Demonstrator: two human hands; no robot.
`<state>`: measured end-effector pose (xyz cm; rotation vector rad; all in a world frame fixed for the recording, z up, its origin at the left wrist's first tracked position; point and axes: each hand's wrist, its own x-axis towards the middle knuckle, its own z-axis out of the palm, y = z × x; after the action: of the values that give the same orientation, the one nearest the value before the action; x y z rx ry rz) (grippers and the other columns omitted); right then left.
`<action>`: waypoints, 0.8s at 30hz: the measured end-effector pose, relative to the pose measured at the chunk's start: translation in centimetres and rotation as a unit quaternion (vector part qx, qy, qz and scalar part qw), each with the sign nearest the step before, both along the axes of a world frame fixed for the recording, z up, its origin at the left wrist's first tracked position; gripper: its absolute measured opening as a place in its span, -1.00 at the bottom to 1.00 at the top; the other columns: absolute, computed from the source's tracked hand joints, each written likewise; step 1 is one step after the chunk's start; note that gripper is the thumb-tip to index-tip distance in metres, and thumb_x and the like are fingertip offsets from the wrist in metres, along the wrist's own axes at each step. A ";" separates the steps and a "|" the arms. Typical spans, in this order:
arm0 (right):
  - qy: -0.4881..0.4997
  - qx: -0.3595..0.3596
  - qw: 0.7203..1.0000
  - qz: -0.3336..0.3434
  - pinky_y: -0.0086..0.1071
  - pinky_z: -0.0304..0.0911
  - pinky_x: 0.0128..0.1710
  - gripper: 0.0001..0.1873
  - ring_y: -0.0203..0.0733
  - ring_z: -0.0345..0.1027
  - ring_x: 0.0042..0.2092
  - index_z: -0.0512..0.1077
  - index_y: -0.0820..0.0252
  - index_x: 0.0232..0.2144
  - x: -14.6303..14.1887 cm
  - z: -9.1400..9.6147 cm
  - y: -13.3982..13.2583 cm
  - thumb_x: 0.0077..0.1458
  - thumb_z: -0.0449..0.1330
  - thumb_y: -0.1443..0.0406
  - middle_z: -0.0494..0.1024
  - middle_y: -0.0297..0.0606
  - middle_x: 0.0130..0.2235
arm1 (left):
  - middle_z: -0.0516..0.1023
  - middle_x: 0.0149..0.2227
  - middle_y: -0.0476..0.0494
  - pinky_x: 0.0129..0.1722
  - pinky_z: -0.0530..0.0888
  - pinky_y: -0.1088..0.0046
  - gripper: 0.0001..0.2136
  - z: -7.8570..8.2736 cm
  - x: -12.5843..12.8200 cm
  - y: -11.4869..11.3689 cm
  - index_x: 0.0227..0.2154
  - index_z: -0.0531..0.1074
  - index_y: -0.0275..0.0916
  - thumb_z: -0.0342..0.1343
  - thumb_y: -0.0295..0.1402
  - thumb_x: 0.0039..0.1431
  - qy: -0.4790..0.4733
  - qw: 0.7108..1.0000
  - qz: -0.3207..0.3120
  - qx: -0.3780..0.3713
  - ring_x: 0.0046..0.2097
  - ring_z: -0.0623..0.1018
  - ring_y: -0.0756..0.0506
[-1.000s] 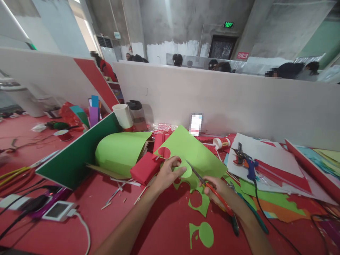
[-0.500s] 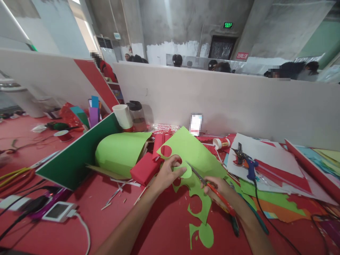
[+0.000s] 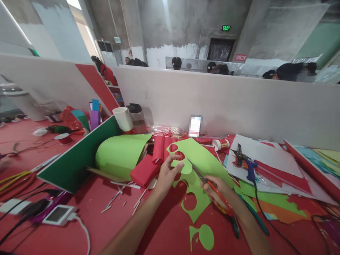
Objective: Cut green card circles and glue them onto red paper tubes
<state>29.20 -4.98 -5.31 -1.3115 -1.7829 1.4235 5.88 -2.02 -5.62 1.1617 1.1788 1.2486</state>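
My right hand [image 3: 214,189] grips scissors [image 3: 221,197] with red-orange handles, their blades pointing up and left over a light green paper sheet [image 3: 205,156]. Several round holes run along the sheet's left and lower edges. My left hand [image 3: 168,175] pinches a partly cut, rounded piece of that sheet between thumb and fingers, just left of the blade tips. Near the front, a cut green disc [image 3: 206,237] lies on the red table beside a thin curved scrap. Dark-handled pliers [image 3: 235,226] rest partly under my right forearm.
To the left stand a dark green board [image 3: 79,156], a curled green sheet [image 3: 120,156] and red wrapped boxes [image 3: 145,170]. A blue glue gun [image 3: 250,168] with a cable lies on white sheets at right. A phone [image 3: 195,126] leans against the white partition [image 3: 225,99].
The green sheet has turned and slid, its top corner shifting right and down and its lower holes leftward. My left hand has moved slightly with it; the right hand stays nearly in place.
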 end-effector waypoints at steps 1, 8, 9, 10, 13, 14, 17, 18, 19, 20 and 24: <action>0.011 -0.005 1.000 -0.009 -0.52 0.00 -0.69 -0.37 -0.41 0.00 -0.64 0.35 0.17 -0.26 -0.1 -0.1 0.0 0.13 0.11 -0.28 0.16 -0.54 -0.60 | 0.42 -0.42 0.04 -0.42 0.42 0.50 -0.56 -0.2 0.4 -0.1 -0.04 0.39 -0.17 0.24 -0.01 0.13 -0.050 0.999 -0.002 -0.007 -0.44 0.43 0.01; 0.082 0.017 0.994 -0.063 -0.52 0.02 -0.67 -0.32 -0.41 0.04 -0.65 0.34 0.16 -0.29 -1.6 -0.3 0.2 0.07 0.12 -0.33 0.22 -0.52 -0.62 | 0.53 -0.12 -0.16 0.01 0.50 0.30 -0.57 0.9 3.2 -1.2 -0.11 0.38 -0.19 0.33 -0.08 0.07 -0.149 0.988 -0.030 0.034 -0.09 0.57 -0.12; 0.086 0.022 0.994 -0.068 -0.52 0.02 -0.67 -0.31 -0.40 0.04 -0.65 0.34 0.16 -0.29 -1.7 -0.3 0.2 0.05 0.12 -0.34 0.22 -0.52 -0.62 | 0.53 -0.13 -0.15 0.01 0.50 0.29 -0.60 1.3 3.5 -1.3 -0.15 0.37 -0.19 0.33 -0.09 0.07 -0.131 0.990 -0.035 0.039 -0.08 0.58 -0.14; 0.085 0.029 0.993 -0.071 -0.51 0.02 -0.67 -0.30 -0.40 0.05 -0.65 0.34 0.16 -0.29 -1.9 -0.3 0.1 0.03 0.12 -0.35 0.22 -0.51 -0.61 | 0.52 -0.18 -0.12 -0.01 0.51 0.29 -0.63 1.7 3.7 -1.4 -0.20 0.36 -0.19 0.32 -0.09 0.07 -0.116 0.992 -0.030 0.041 -0.10 0.58 -0.14; 0.070 0.076 0.991 -0.086 -0.51 0.03 -0.65 -0.33 -0.38 0.07 -0.62 0.35 0.16 -0.32 -2.1 0.0 -0.1 0.04 0.16 -0.32 0.24 -0.49 -0.60 | 0.47 -0.31 -0.03 -0.11 0.54 0.32 -0.65 2.3 4.4 -1.2 -0.30 0.26 -0.17 0.25 -0.06 0.12 -0.097 0.995 0.000 0.032 -0.19 0.60 -0.12; 0.065 0.092 0.990 -0.090 -0.51 0.03 -0.65 -0.35 -0.38 0.08 -0.62 0.35 0.16 -0.32 -2.2 0.2 -0.2 0.05 0.17 -0.30 0.24 -0.49 -0.59 | 0.46 -0.33 -0.01 -0.15 0.54 0.34 -0.65 2.4 4.5 -1.1 -0.32 0.23 -0.16 0.23 -0.06 0.14 -0.101 0.994 0.009 0.029 -0.22 0.61 -0.11; 0.063 0.123 0.985 -0.099 -0.50 0.05 -0.64 -0.39 -0.37 0.10 -0.61 0.36 0.17 -0.32 -2.4 0.7 -0.6 0.07 0.19 -0.26 0.25 -0.49 -0.59 | 0.42 -0.41 0.07 -0.26 0.51 0.41 -0.65 2.6 5.2 -0.6 -0.37 0.15 -0.14 0.22 -0.10 0.15 -0.118 0.992 0.032 0.017 -0.32 0.61 -0.08; 0.064 0.129 0.984 -0.102 -0.50 0.06 -0.63 -0.40 -0.36 0.10 -0.61 0.36 0.17 -0.31 -2.5 0.8 -0.8 0.08 0.19 -0.25 0.25 -0.49 -0.59 | 0.41 -0.44 0.10 -0.29 0.51 0.43 -0.64 2.8 5.4 -0.5 -0.39 0.13 -0.14 0.23 -0.12 0.13 -0.122 0.992 0.042 0.014 -0.33 0.62 -0.08; 0.066 0.131 0.984 -0.104 -0.50 0.06 -0.63 -0.40 -0.36 0.11 -0.61 0.36 0.17 -0.31 -2.5 0.8 -0.8 0.09 0.20 -0.25 0.26 -0.49 -0.58 | 0.40 -0.46 0.11 -0.32 0.50 0.43 -0.63 3.0 5.7 -0.4 -0.40 0.12 -0.14 0.24 -0.12 0.12 -0.122 0.991 0.052 0.012 -0.35 0.62 -0.08; 0.068 0.130 0.984 -0.106 -0.50 0.06 -0.63 -0.41 -0.36 0.11 -0.61 0.36 0.17 -0.30 -2.6 0.8 -0.9 0.09 0.20 -0.24 0.26 -0.49 -0.58 | 0.42 -0.48 0.11 -0.35 0.49 0.43 -0.62 3.2 5.9 -0.2 -0.41 0.11 -0.13 0.25 -0.12 0.10 -0.118 0.991 0.061 0.009 -0.35 0.62 -0.09; 0.094 0.109 0.984 -0.104 -0.52 0.05 -0.65 -0.39 -0.38 0.10 -0.62 0.34 0.16 -0.30 -2.8 0.2 -0.8 0.13 0.13 -0.26 0.26 -0.49 -0.58 | 0.54 -0.49 0.01 -0.38 0.49 0.41 -0.60 3.7 6.9 0.3 -0.43 0.15 -0.14 0.28 -0.08 0.06 -0.106 0.991 0.086 0.012 -0.40 0.61 -0.10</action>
<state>26.45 -5.75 -5.16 -1.1691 -1.5771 1.1614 12.76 -1.76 -1.89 0.9332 1.1254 1.4810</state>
